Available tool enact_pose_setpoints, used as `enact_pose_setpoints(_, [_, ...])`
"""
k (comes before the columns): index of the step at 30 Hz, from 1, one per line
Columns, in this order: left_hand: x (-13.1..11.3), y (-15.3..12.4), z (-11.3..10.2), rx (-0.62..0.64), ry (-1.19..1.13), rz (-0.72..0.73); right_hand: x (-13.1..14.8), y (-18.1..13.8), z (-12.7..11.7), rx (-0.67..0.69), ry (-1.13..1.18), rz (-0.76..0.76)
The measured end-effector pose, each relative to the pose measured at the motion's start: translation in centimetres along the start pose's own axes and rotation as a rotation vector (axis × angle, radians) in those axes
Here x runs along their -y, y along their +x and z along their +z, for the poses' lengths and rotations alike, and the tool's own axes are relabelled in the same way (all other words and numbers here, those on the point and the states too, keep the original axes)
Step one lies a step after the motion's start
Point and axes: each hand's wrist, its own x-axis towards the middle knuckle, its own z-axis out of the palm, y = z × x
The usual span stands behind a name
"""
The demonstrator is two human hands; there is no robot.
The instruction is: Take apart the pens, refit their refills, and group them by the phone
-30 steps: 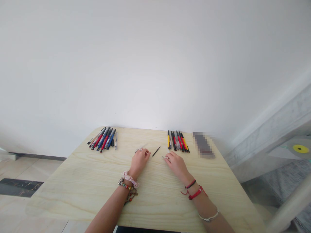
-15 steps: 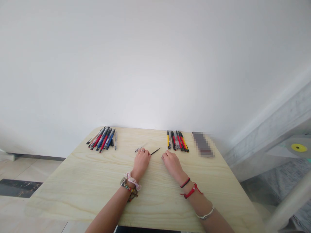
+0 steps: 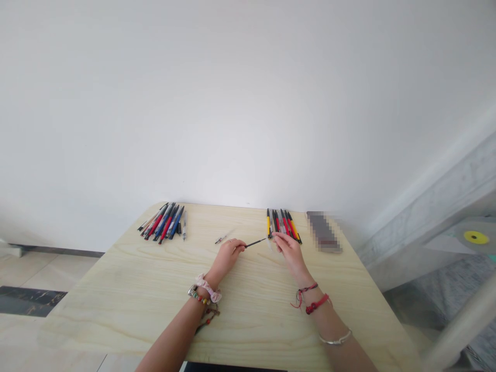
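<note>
My left hand (image 3: 228,253) pinches the near end of a thin black pen refill (image 3: 256,242), which points to the right, just above the wooden table (image 3: 135,289). My right hand (image 3: 289,250) is closed in a pinch at the refill's far tip, right beside the row of yellow, black and red pens (image 3: 282,226). What its fingers hold is too small to name. A small clear pen part (image 3: 221,238) lies on the table just beyond my left hand.
A second bunch of red, blue and black pens (image 3: 165,222) lies at the table's far left. A dark blurred flat object (image 3: 323,231) rests at the far right. A white wall stands behind the table; tiled floor shows on the left.
My left hand has picked up the black refill that lay between the hands. My right hand has moved forward and right to meet its tip near the right pen row.
</note>
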Motion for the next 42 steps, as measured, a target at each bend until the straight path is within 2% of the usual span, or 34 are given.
enact_pose_setpoints(6, [-0.6, -0.1, -0.1, 0.034, -0.002, 0.04, 0.2, -0.2, 0.5, -0.061, 0.118, -0.022])
enact_pose_setpoints(20, [-0.7, -0.2, -0.1, 0.027, -0.018, 0.061, 0.6, -0.9, 1.1, 0.024, -0.028, -0.068])
enact_pose_setpoints(32, [-1.0, -0.5, 0.1, 0.047, -0.067, 0.115, 0.2, -1.7, 2.2, 0.116, -0.069, -0.012])
enact_pose_setpoints(35, [-0.7, -0.4, 0.2, 0.05, -0.046, 0.143, 0.4, -1.8, 2.3, 0.1, -0.06, -0.022])
enact_pose_setpoints(38, [0.2, -0.3, -0.2, -0.055, 0.065, 0.152, 0.7, -1.7, 2.0, 0.046, -0.054, -0.04])
enact_pose_setpoints(42, [2.0, -0.1, -0.9, -0.31, 0.34, 0.019, 0.7, -1.4, 1.4, -0.013, -0.046, -0.069])
